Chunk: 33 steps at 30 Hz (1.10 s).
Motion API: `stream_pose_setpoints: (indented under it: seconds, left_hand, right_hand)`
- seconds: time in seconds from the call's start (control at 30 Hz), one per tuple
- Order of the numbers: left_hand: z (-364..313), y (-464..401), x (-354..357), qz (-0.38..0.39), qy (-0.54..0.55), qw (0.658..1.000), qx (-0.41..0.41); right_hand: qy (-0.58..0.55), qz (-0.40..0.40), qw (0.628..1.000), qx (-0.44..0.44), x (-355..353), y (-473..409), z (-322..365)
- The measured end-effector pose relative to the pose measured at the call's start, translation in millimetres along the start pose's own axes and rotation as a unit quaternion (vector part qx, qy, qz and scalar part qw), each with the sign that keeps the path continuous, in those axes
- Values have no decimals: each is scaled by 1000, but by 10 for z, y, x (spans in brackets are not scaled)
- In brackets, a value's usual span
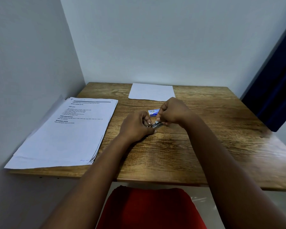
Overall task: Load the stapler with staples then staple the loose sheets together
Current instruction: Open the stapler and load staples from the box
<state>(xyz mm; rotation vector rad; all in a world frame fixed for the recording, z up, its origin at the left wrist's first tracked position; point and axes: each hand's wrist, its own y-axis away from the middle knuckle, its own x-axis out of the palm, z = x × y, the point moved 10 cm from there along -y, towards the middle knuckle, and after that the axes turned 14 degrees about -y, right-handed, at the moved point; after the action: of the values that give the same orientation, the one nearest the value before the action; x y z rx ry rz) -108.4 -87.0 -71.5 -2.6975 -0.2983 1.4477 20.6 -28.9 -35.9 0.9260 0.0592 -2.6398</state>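
Note:
A small metal stapler [157, 125] lies at the middle of the wooden table [205, 129], mostly covered by my hands. My left hand [136, 126] grips its near end. My right hand [172, 113] pinches a small pale piece, likely a strip of staples [158, 120], right above the stapler's far end. A blue and white staple box [153, 112] sits just behind the stapler, partly hidden by my right hand. A stack of loose printed sheets [68, 134] lies on the left of the table.
A blank white sheet [151, 92] lies at the back of the table by the wall. Walls close the left and back sides. A dark blue curtain [276, 90] hangs at the right. A red cloth [150, 209] shows below the table's front edge.

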Motion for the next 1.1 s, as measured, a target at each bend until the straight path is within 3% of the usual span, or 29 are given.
stream_pose_setpoints:
  seconds: [0.23,0.6,1.1]
  left_hand:
    - [-6,-4,-3,0,-4,1000,-1]
    - [12,-13,-4,2,-1,1000,-11]
    - [4,-7,-5,5,8,1000,-11]
  right_hand:
    - [14,2,1000,12,10,15,-19]
    - [-106,-65,991,41,-94,60,-137]
    - [-90,-79,992,36,-60,45,-178]
